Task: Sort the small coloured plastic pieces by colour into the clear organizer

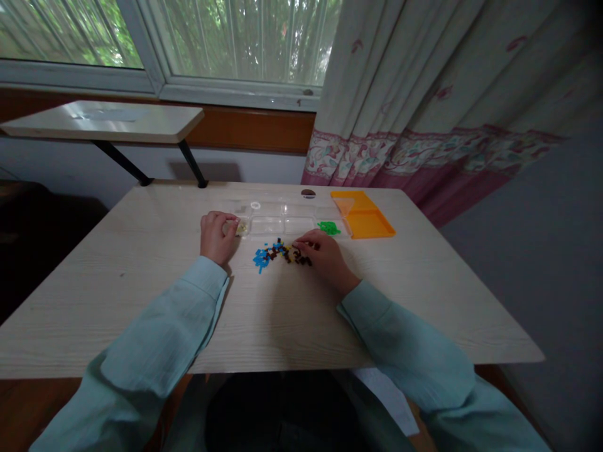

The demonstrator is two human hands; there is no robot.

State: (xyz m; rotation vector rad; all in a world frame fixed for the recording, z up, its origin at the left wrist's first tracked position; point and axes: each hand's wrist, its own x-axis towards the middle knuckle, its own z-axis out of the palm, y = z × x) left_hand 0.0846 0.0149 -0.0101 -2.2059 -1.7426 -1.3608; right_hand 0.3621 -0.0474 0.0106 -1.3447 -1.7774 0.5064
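A clear plastic compartment box [299, 225] lies across the table. Green pieces [328, 228] fill its right front compartment, and a few small yellowish pieces [242, 227] show at its left end. My left hand [218, 237] curls around that left end, its fingers closed on the box. In front of the box is a loose pile of small building blocks: blue ones [260, 258] on the left, dark brown ones [274, 252] and some yellow ones to the right. Over the pile's right side my right hand [326, 256] pinches with thumb and forefinger; what is between them is too small to make out.
An orange tray or lid [370, 221] sits at the box's right end. A dark oval spot [308, 193] is near the table's back edge. On the back left, a raised shelf [108, 122] stands on black legs. A curtain [400, 113] hangs behind the table on the right.
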